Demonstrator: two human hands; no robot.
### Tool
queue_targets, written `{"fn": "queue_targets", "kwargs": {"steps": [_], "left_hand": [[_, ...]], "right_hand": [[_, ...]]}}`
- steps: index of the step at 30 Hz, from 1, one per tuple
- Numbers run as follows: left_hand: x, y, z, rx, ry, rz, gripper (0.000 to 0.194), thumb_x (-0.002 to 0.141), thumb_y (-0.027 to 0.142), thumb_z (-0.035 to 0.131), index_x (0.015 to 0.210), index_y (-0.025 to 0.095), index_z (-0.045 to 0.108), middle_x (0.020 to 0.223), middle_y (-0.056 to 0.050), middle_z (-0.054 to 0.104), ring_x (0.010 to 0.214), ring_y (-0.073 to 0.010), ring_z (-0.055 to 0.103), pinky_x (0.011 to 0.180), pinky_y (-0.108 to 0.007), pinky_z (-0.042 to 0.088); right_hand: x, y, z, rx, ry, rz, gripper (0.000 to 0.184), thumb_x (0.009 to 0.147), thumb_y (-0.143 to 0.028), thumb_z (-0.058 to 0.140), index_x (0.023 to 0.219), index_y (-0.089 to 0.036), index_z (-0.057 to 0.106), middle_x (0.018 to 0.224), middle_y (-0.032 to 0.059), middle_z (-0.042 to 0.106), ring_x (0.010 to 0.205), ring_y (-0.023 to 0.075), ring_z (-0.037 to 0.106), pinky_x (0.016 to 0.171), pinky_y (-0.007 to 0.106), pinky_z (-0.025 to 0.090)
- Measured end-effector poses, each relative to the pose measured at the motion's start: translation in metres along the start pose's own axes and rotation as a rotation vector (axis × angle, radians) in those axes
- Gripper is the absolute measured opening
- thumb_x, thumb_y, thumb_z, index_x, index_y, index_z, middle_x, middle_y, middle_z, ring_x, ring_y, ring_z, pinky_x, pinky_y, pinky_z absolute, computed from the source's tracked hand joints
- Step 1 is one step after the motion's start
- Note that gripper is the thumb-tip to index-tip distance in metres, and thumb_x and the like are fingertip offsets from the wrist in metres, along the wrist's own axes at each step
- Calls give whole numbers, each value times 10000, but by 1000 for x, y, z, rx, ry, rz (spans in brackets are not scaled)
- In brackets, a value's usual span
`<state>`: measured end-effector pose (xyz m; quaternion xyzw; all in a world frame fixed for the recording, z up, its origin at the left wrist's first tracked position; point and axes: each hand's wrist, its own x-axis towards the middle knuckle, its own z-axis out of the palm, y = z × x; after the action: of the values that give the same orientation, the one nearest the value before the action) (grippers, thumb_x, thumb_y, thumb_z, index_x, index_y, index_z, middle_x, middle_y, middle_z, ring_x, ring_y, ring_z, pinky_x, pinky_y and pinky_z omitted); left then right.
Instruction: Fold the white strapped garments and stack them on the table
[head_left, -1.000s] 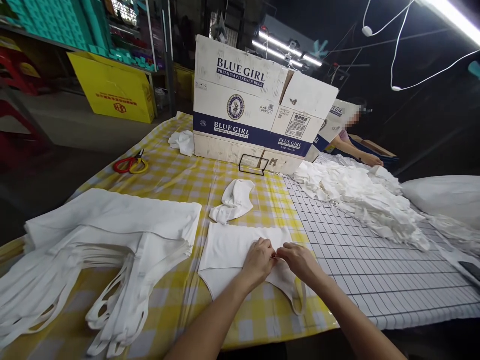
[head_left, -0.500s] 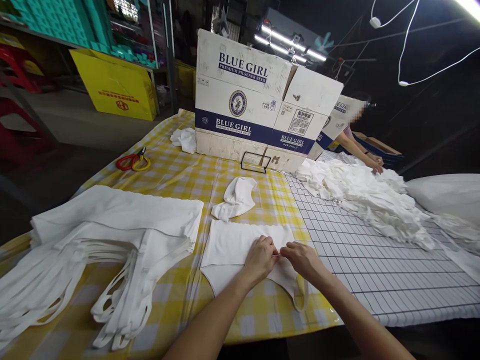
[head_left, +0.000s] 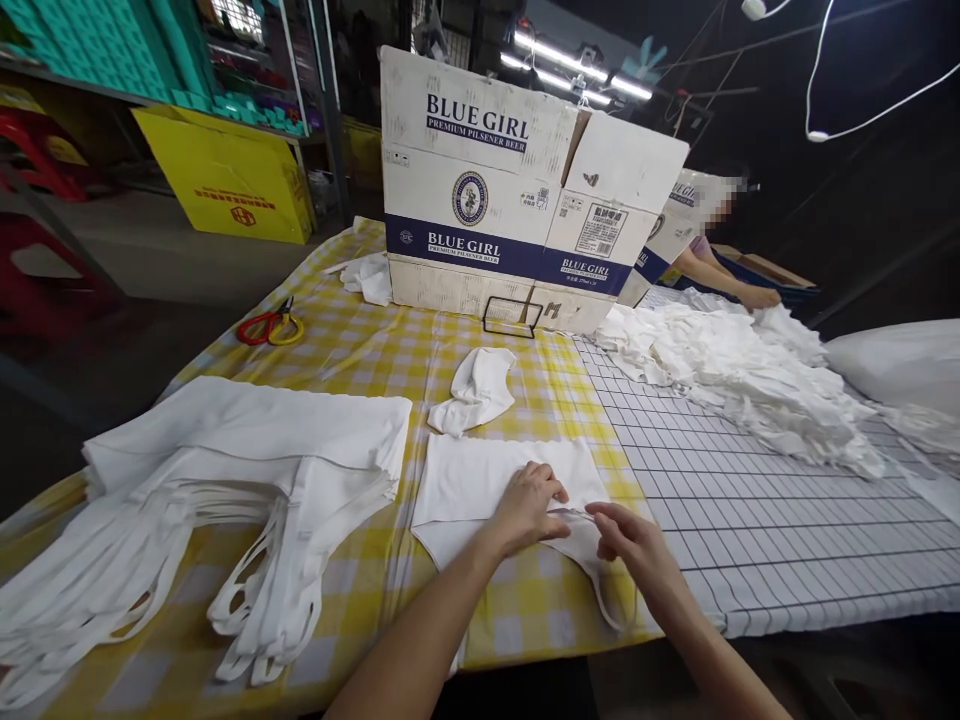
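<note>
A white strappy top (head_left: 465,480) lies flat before me on the yellow checked cloth, its strap loop hanging toward the near edge. My left hand (head_left: 525,508) rests on the middle of it, with thumb and fingers apart on either side of the fold line. Just to the right, my right hand (head_left: 626,540) pinches the top's folded edge between thumb and forefinger. To the left is a thick stack of similar white tops (head_left: 247,430), straps trailing toward me. Beyond the flat top sits a small crumpled white piece of fabric (head_left: 474,390).
Red-and-yellow-handled scissors (head_left: 271,326) lie at the back left. A large beer carton (head_left: 469,190) stands behind a black wire stand (head_left: 512,317). On the right, a white fabric heap (head_left: 735,370) covers part of the grid-patterned cloth (head_left: 697,510); a co-worker's arm (head_left: 724,280) reaches into it.
My right hand has moved slightly right and down, away from my left hand, along the top's edge. My left thumb and fingers have parted. The view has shifted a little.
</note>
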<state>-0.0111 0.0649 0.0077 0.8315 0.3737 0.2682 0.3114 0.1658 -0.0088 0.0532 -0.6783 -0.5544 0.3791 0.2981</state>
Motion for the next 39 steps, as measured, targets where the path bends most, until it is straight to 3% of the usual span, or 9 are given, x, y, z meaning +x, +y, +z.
{"fn": "queue_targets", "kwargs": {"steps": [4, 11, 16, 20, 24, 27, 31, 36, 39], "left_hand": [[-1, 1, -7, -25, -63, 5, 463, 627, 436, 700, 1035, 230, 630, 972, -25, 554, 1001, -213, 462, 899, -327, 363], [22, 0, -8, 43, -57, -45, 277, 840, 254, 439, 1022, 199, 640, 1034, -24, 625, 985, -159, 530, 873, -272, 420], [53, 9, 5, 145, -123, 46, 320, 868, 256, 406, 1129, 242, 591, 1290, -1, 516, 1254, -202, 361, 1080, -406, 203], [62, 8, 20, 303, -238, 142, 453, 893, 423, 354, 1330, 304, 369, 1457, 24, 276, 1359, -213, 154, 1104, -474, 78], [62, 4, 29, 407, -238, 161, 509, 902, 499, 255, 1381, 328, 254, 1488, 41, 170, 1374, -205, 74, 1105, -486, 23], [62, 4, 30, 436, -246, 161, 534, 893, 527, 242, 1393, 345, 205, 1494, 51, 130, 1377, -207, 44, 1103, -495, 17], [65, 7, 29, 447, -277, 135, 549, 887, 535, 246, 1399, 345, 186, 1499, 47, 93, 1378, -210, 25, 1101, -498, -4], [69, 16, 26, 368, -334, 80, 577, 876, 530, 298, 1402, 317, 193, 1502, 27, 71, 1378, -223, 7, 1095, -497, -35], [64, 22, 13, 260, -324, 44, 609, 880, 499, 327, 1416, 285, 131, 1492, -5, 155, 1375, -214, 71, 1097, -499, -7]], "right_hand": [[-24, 13, -2, 402, 105, 158, 370, 737, -470, 617, 964, -184, 671, 760, 20, 609, 696, 167, 546, 715, 280, 436], [-62, 30, 11, 570, 271, 173, 533, 711, -469, 647, 1167, -218, 535, 593, -39, 551, 641, 152, 503, 694, 270, 394], [-85, 37, 26, 651, 365, 239, 560, 647, -521, 673, 1081, -182, 571, 555, -22, 568, 616, 176, 526, 687, 305, 405], [-101, 43, 28, 685, 383, 270, 547, 630, -511, 691, 1057, -181, 602, 613, 1, 603, 696, 206, 571, 767, 334, 418], [-114, 54, 28, 732, 355, 264, 473, 639, -489, 701, 1000, -195, 621, 676, 16, 635, 781, 220, 600, 806, 317, 430], [-123, 65, 33, 745, 245, 283, 435, 648, -464, 710, 986, -206, 619, 764, 38, 664, 853, 235, 606, 794, 303, 444], [-132, 79, 46, 825, 283, 312, 459, 629, -439, 732, 1018, -232, 605, 914, 51, 669, 820, 207, 602, 618, 239, 457], [-133, 95, 40, 1167, 103, 516, 431, 684, -428, 678, 1044, -207, 597, 1083, 96, 616, 797, 194, 595, 516, 235, 429], [-130, 99, 21, 1121, 267, 514, 403, 671, -444, 672, 991, -207, 605, 937, 76, 635, 775, 210, 592, 517, 253, 428]]}}
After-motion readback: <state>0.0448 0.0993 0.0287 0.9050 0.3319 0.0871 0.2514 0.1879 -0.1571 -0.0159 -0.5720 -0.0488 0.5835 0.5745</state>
